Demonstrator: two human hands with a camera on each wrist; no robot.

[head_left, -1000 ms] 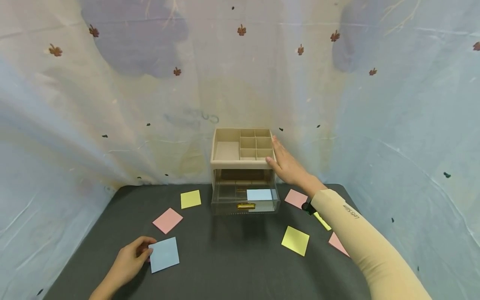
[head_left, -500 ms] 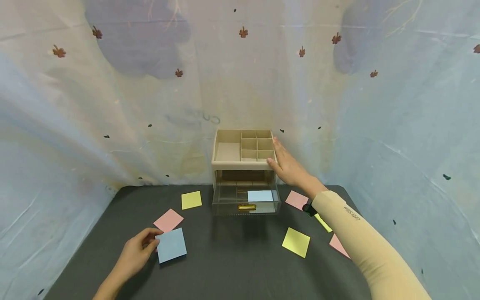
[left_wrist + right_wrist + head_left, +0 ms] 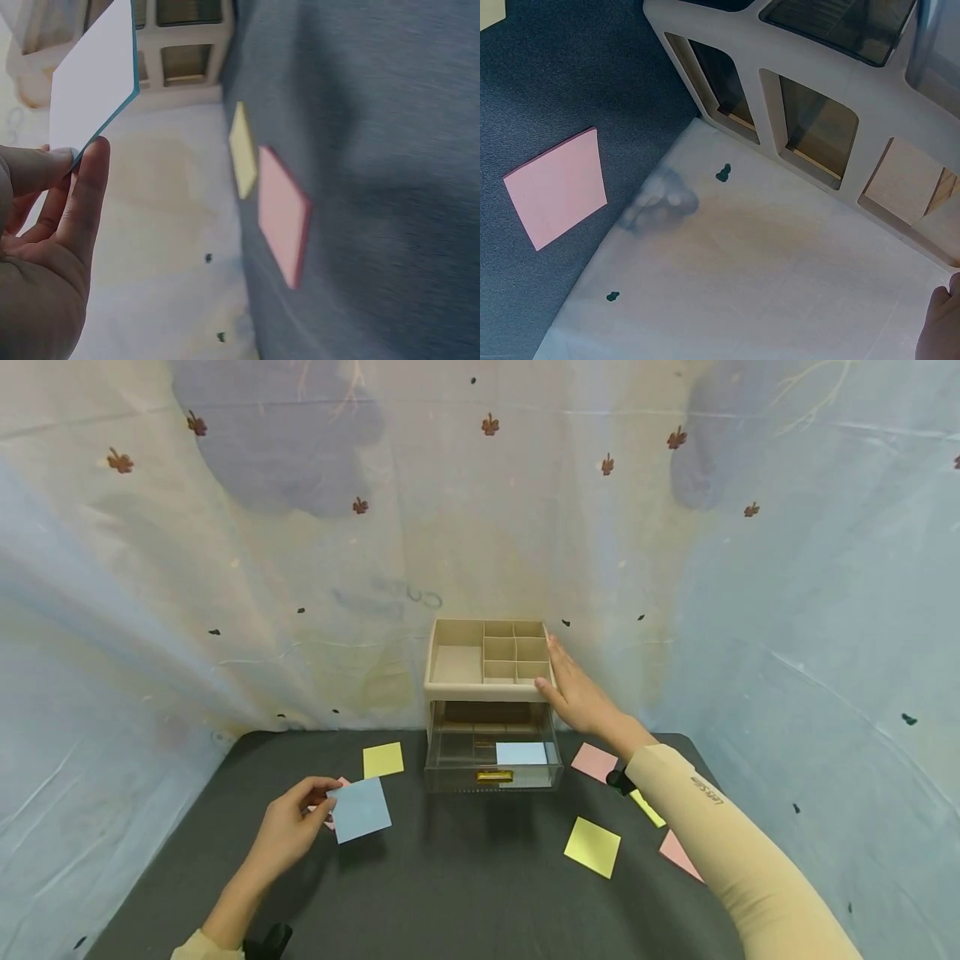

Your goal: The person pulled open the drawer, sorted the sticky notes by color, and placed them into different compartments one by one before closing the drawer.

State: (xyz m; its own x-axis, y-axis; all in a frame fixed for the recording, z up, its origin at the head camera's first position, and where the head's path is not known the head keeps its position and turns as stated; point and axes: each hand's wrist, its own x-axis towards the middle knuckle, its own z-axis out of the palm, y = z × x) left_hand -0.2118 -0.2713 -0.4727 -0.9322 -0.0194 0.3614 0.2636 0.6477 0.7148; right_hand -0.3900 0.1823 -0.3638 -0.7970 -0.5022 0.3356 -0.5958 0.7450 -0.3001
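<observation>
My left hand (image 3: 288, 827) pinches a blue sticky note pad (image 3: 363, 812) by its left edge, thumb on top, raised above the table. In the left wrist view the pad (image 3: 97, 79) is tilted between thumb and fingers. My right hand (image 3: 583, 697) rests with fairly straight fingers against the right side of a beige desk organizer (image 3: 487, 692), thumb at its front corner. The organizer's clear drawer (image 3: 450, 777) with a gold handle stands pulled out. Inside, on the right, lies a blue pad (image 3: 521, 753). In the right wrist view only a bit of the hand (image 3: 941, 322) shows.
A pink pad (image 3: 283, 217) lies behind the left hand, with a yellow pad (image 3: 382, 760) farther back. On the right are a yellow pad (image 3: 592, 847), pink pads (image 3: 595, 762) and another yellow one (image 3: 647, 808) partly under the sleeve. A patterned curtain (image 3: 480, 527) encloses the dark table (image 3: 465, 893).
The left hand has carried the blue pad up and to the right, closer to the organizer, now covering most of the pink pad in the head view. The right hand has stayed put.
</observation>
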